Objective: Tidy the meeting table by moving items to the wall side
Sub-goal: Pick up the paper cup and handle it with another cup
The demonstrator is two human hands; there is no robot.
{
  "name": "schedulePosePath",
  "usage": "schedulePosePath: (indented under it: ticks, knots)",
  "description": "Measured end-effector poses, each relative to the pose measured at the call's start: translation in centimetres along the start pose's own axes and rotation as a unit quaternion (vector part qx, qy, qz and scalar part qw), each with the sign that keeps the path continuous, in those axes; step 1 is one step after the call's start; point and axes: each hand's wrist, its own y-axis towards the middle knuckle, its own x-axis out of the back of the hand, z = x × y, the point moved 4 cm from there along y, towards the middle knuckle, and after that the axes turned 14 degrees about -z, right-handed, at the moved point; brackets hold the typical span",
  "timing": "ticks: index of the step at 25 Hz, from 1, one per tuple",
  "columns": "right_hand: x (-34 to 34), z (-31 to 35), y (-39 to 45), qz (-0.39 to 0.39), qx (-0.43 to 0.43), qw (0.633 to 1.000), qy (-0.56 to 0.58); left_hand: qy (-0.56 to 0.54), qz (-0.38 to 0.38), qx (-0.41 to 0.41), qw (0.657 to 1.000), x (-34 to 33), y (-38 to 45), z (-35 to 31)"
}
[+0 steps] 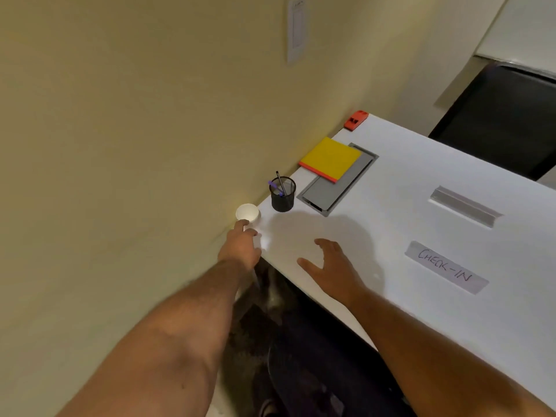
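Grip left (240, 245): fingers loosely apart, tips touching small white paper cup (247, 212), not clasped | grip right (332, 267): spread apart, empty, over counter (421, 236) | cup: upright at wall-side counter edge | beyond it: black mesh pen holder (282, 195), yellow notepad (330, 159), red object (356, 120), all along the wall.

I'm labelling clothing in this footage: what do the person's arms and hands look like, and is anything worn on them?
Both forearms are bare, with no sleeves in view. The left hand and right hand wear no gloves, and no watch, ring or wristband shows. The left forearm has visible hair. The fingers are uncovered.
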Motion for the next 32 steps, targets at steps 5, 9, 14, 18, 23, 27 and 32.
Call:
schedulePosePath:
  ticks: [5,9,14,18,23,27,32]
  knots:
    - [-3.6,1.8,1.5,0.015,-0.031,0.999,0.001,0.056,0.031,-0.004,0.998,-1.5,3.4,2.2]
    - [-5.0,1.4,1.5,0.036,-0.056,0.997,0.023,0.088,0.087,-0.049,0.991,-2.7,5.6,2.3]
    - [-5.2,0.9,1.3,0.016,-0.081,0.996,0.022,0.101,0.093,-0.094,0.986,-3.0,7.0,2.3]
    - [-5.1,0.9,1.1,-0.005,-0.083,0.996,0.026,0.102,0.108,-0.112,0.983,-3.1,6.8,3.1]
    - [-4.6,0.3,0.2,-0.018,-0.079,0.997,0.019,0.117,0.12,-0.107,0.98,-3.2,6.9,3.9]
    - [-3.1,-0.2,-0.8,-0.003,-0.078,0.997,0.028,0.035,0.107,-0.089,0.99,-3.5,5.9,3.1]
    - [0.3,0.5,-1.1,-0.061,-0.032,0.997,-0.035,-0.062,0.045,-0.217,0.973,-3.2,1.7,-2.7]
